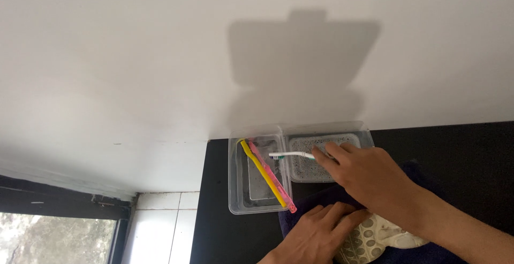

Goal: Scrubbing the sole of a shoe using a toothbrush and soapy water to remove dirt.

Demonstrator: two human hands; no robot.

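One toothbrush [292,155] between right fingers [326,158]

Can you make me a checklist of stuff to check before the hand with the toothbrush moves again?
1. White toothbrush gripped by right hand: ok.
2. Left hand resting on the shoe: ok, sole faces up.
3. Dark blue cloth under the shoe: ok.
4. Yellow toothbrush and pink toothbrush lying in the left clear tray: ok.
5. Bristles wet or soapy: cannot tell.
6. Right clear tray holds liquid: cannot tell.
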